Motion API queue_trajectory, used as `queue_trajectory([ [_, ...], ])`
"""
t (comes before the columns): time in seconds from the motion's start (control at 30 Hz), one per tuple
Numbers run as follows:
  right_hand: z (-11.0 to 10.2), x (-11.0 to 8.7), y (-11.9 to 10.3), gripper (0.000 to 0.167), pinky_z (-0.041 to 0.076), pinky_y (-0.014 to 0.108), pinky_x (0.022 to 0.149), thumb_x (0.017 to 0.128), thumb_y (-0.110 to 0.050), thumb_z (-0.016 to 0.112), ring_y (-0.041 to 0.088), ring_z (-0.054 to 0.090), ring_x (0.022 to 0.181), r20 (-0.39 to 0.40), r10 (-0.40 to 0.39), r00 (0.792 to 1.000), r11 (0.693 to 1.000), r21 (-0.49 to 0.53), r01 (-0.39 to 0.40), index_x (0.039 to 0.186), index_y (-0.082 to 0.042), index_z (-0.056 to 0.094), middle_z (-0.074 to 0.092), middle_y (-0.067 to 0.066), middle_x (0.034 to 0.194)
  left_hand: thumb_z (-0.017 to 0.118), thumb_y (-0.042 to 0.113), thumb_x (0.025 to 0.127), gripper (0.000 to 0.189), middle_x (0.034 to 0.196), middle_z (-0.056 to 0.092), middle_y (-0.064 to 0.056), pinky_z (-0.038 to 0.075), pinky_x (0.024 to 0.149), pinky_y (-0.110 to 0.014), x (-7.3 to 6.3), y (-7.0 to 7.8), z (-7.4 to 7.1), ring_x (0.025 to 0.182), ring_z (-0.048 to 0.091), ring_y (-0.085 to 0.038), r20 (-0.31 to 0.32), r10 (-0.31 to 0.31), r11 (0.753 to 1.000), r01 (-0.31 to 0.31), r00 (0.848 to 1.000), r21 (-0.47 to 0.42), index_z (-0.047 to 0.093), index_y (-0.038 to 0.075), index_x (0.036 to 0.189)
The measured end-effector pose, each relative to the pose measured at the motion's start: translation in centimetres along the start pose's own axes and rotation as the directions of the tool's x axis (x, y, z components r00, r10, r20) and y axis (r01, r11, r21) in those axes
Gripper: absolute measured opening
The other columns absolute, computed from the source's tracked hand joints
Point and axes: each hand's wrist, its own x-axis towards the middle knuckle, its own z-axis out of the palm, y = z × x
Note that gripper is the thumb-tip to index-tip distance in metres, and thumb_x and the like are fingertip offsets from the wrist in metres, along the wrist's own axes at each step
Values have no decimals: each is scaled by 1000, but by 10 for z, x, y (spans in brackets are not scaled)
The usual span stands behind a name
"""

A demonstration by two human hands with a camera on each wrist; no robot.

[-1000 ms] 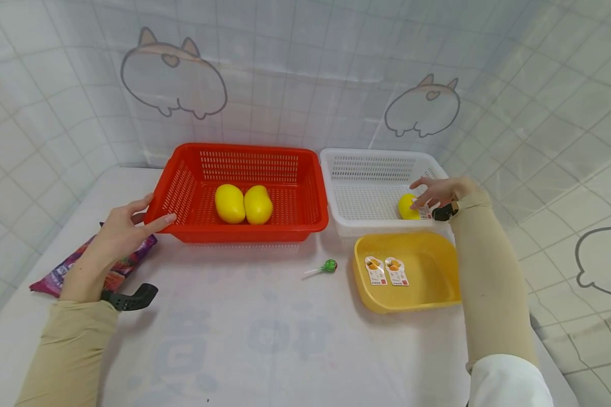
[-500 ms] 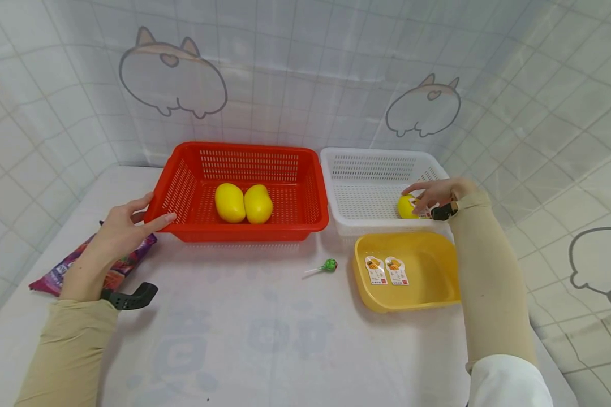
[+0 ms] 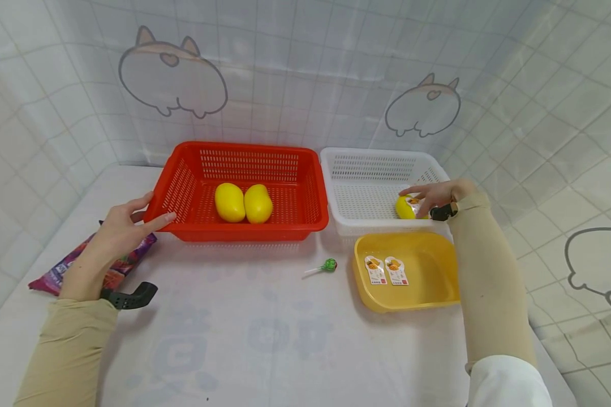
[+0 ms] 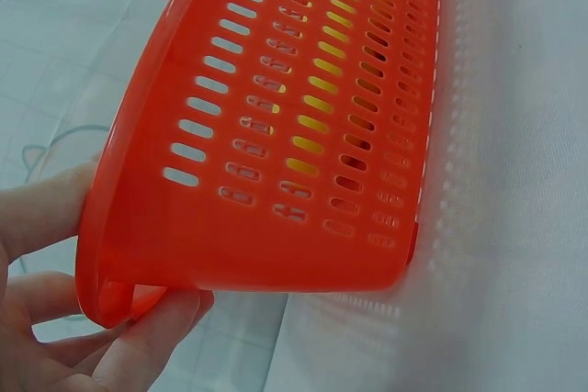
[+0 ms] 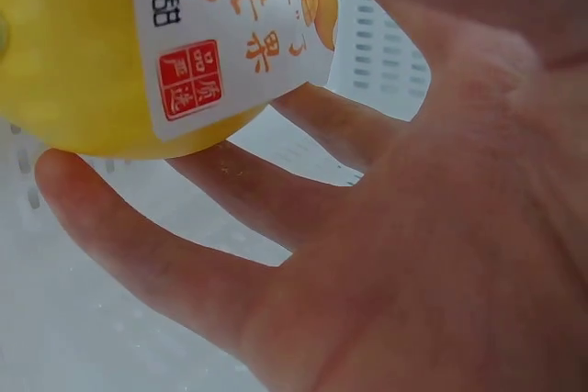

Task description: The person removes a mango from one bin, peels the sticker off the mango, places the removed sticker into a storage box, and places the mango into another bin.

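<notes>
My left hand [image 3: 117, 234] grips the near left corner of the red basket [image 3: 244, 232]. In the left wrist view its thumb and fingers pinch the basket's rim [image 4: 112, 218] from both sides. Two yellow mangoes [image 3: 229, 202] lie side by side in this basket. My right hand [image 3: 435, 194] reaches into the white basket [image 3: 358, 202] and holds a yellow mango [image 3: 403, 208] in its near right corner. The right wrist view shows a white printed label [image 5: 234, 52] on that mango and fingers spread along its side. The hand's upper part blurs across the top edge there.
A yellow tub [image 3: 430, 277] with two mango labels [image 3: 375, 270] stands in front of the white basket, partly behind my right forearm. A green lollipop [image 3: 329, 265] lies left of the tub. Under my left wrist is a purple snack bag [image 3: 63, 272].
My right hand has closed around the mango in the white basket and turned it slightly leftward, so its label shows more on top. My left hand has stayed on the red basket.
</notes>
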Motion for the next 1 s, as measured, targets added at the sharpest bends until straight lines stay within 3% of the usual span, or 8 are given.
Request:
queue_trajectory([
  [0.13, -2, 1, -1, 95, 43, 44, 109, 90, -20, 75, 48, 11, 148, 4, -42, 999, 993, -113, 42, 162, -20, 13, -4, 31, 163, 53, 65, 93, 97, 155, 23, -37, 46, 98, -66, 0, -1, 0, 132, 31, -58, -6, 2, 1000, -2, 1000, -1, -1, 19, 160],
  [0.23, -2, 2, -1, 95, 33, 56, 116, 89, -22, 76, 52, 4, 148, 3, -56, 998, 988, -144, 56, 162, -19, 14, -3, 32, 162, 52, 66, 93, 97, 155, 22, -37, 46, 98, -66, 1, -1, -1, 133, 30, -58, -1, -1, 1000, 1, 1000, -2, -1, 20, 160],
  [0.43, -2, 7, 0, 94, 26, 64, 116, 90, -23, 75, 54, 6, 148, -17, -74, 997, 983, -169, 70, 161, -16, 13, 0, 34, 161, 52, 66, 93, 97, 157, 18, -36, 46, 98, -66, 0, 0, -2, 134, 30, -58, 15, -3, 1000, 3, 1000, -1, -2, 20, 159],
  [0.6, -1, 11, 1, 94, 34, 59, 114, 91, -22, 75, 54, 11, 147, -16, -88, 996, 983, -160, 85, 161, -14, 12, -3, 35, 160, 52, 65, 93, 98, 156, 21, -36, 47, 97, -65, -1, 2, -2, 134, 30, -57, 15, 4, 1000, -4, 1000, -1, -1, 17, 160],
  [0.8, 0, 14, 2, 94, 47, 47, 104, 91, -23, 75, 47, 33, 137, -21, -79, 997, 988, -138, 75, 160, -16, 12, 1, 36, 159, 53, 64, 94, 97, 156, 24, -36, 45, 99, -66, -2, 2, -2, 135, 31, -56, 18, 13, 1000, -12, 1000, -11, 0, 16, 160],
  [0.9, 0, 14, 1, 92, 46, 44, 102, 92, -25, 74, 39, 41, 128, -22, -79, 997, 987, -143, 75, 160, -15, 12, 8, 34, 158, 53, 63, 94, 97, 155, 26, -35, 45, 100, -65, -2, 2, -2, 135, 32, -56, 17, 21, 1000, -20, 1000, -13, 1, 15, 160],
  [1.0, 0, 14, 1, 92, 46, 38, 99, 92, -26, 74, 30, 47, 117, -29, -73, 997, 991, -117, 69, 159, -16, 13, 27, 29, 151, 53, 62, 95, 97, 155, 27, -35, 45, 100, -65, -2, 2, -2, 135, 33, -55, 14, 30, 1000, -30, 999, -10, 2, 13, 160],
])
